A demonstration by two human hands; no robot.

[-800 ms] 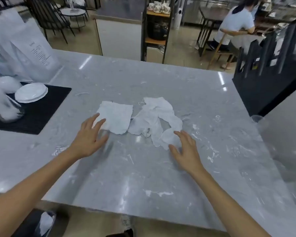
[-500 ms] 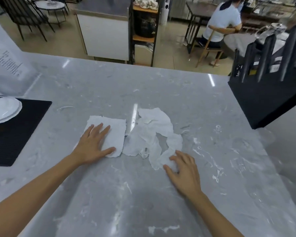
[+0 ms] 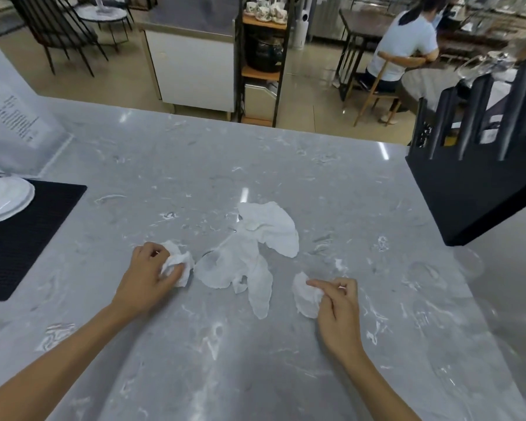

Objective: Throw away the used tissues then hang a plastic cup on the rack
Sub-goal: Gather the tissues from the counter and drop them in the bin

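Right, I've got both hands down on the grey marble counter; my left hand is curled tight round a scrunched tissue, fingers closed over it, a white wad poking out on the right side of the fist; my right hand has its fingers bent in and pinching a smaller torn piece at its near right edge, the index finger laid across the top of it; that piece looks to lie on the counter; between the two hands sits the big loose tissue, spread flat and ragged, running from a broad lobe at the far right down to a thin tail near me; its left edge lies just beside the wad in my left hand, and whether they touch I can't tell; the tail stops short of the right-hand piece, a strip of bare counter between; off at the far right stands the black rack, upright pegs rising from a dark base, well apart from the tissues; I can't make out a plastic cup clearly; left edge, a black mat with a white plate resting on it; far left, a white printed bag standing on the counter; beyond the counter, a person sits at a table, back to me.
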